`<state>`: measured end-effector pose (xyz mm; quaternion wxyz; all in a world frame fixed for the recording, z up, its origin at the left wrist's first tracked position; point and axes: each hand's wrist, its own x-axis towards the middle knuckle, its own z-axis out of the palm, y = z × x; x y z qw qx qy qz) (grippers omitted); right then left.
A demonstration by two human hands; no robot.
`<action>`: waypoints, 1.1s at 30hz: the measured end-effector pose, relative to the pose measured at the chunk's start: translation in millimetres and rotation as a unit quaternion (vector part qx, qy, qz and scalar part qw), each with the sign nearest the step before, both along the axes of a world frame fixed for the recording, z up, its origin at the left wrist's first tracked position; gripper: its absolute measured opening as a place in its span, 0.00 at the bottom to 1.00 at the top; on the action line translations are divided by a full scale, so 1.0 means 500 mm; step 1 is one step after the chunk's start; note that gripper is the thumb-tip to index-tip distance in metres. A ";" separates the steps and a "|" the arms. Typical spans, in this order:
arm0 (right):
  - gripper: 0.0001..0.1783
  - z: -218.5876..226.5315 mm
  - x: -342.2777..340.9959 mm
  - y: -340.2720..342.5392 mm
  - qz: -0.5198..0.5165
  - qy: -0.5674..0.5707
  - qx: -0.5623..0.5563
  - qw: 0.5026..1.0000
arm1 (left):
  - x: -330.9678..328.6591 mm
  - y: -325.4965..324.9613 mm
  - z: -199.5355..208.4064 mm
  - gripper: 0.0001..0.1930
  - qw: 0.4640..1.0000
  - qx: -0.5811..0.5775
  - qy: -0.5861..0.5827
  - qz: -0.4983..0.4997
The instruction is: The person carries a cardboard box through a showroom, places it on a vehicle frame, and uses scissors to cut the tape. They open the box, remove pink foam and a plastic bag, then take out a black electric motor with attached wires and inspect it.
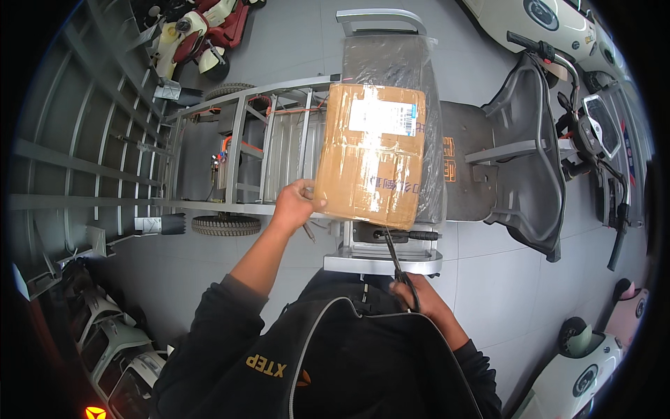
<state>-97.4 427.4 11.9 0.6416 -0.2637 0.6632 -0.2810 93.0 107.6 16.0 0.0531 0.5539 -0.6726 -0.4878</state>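
A brown cardboard box (370, 164), wrapped in shiny clear tape and bearing a white label (382, 116), lies on a plastic-wrapped grey seat (431, 153). My left hand (299, 204) grips the box's near left corner, fingers on its side and thumb over the top. In my right hand (423, 299), close to my body, is a pair of black scissors (394, 255). Its blades point away from me, and their tips reach the box's near edge. Whether the tips touch the cardboard I cannot tell.
The seat belongs to a vehicle with a bare metal frame (237, 208) and wheels (225, 225) to the left, handlebars (578, 84) to the right. A silver armrest (384, 265) stands between me and the box. Tall metal rails (91, 167) line the left; other scooters (583, 373) surround the floor.
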 end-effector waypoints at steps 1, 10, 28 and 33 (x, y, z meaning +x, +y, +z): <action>0.24 0.002 -0.001 0.000 0.029 0.101 -0.001 0.995 | 0.005 0.000 -0.004 0.30 1.000 0.000 0.002 0.009; 0.21 0.083 -0.132 0.001 0.060 0.515 -0.003 0.855 | 0.019 -0.012 -0.005 0.22 0.992 0.095 0.073 0.041; 0.26 0.069 0.041 -0.317 -0.187 -0.203 0.017 0.961 | -0.034 -0.149 -0.031 0.21 0.947 0.218 0.223 0.079; 0.26 0.055 0.074 -0.362 -0.153 -0.160 0.030 0.975 | -0.022 -0.150 -0.041 0.20 0.925 0.260 0.264 0.085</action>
